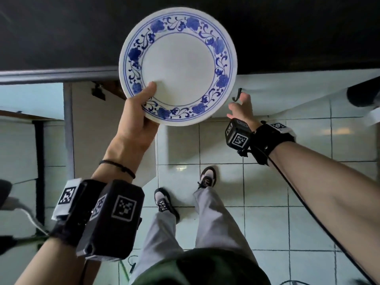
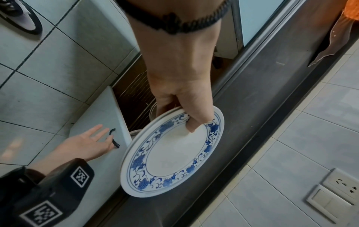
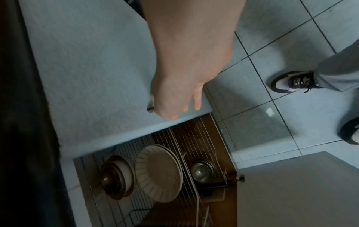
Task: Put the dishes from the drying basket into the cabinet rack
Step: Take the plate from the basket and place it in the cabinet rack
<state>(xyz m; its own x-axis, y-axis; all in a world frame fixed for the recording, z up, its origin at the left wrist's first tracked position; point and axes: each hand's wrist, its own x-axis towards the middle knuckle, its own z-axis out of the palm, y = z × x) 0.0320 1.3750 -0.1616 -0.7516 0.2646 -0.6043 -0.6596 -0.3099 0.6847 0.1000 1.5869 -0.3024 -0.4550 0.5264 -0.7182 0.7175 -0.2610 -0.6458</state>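
Left hand (image 1: 141, 112) pinches the plate (image 1: 178, 66) by its rim, clear of the counter; right hand (image 1: 240, 109), fingers apart, seemingly reaches the door handle (image 1: 236, 95).

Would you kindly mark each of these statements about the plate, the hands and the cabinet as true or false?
1. The left hand grips the blue-and-white plate by its rim. True.
2. The right hand holds a bowl. False: it holds nothing, its fingers spread at the black handle of the cabinet door.
3. The wire rack inside the cabinet already holds dishes. True.
4. The plate is plain white. False: a blue floral band rings it.
5. The plate rests in the rack. False: it is held in the air.
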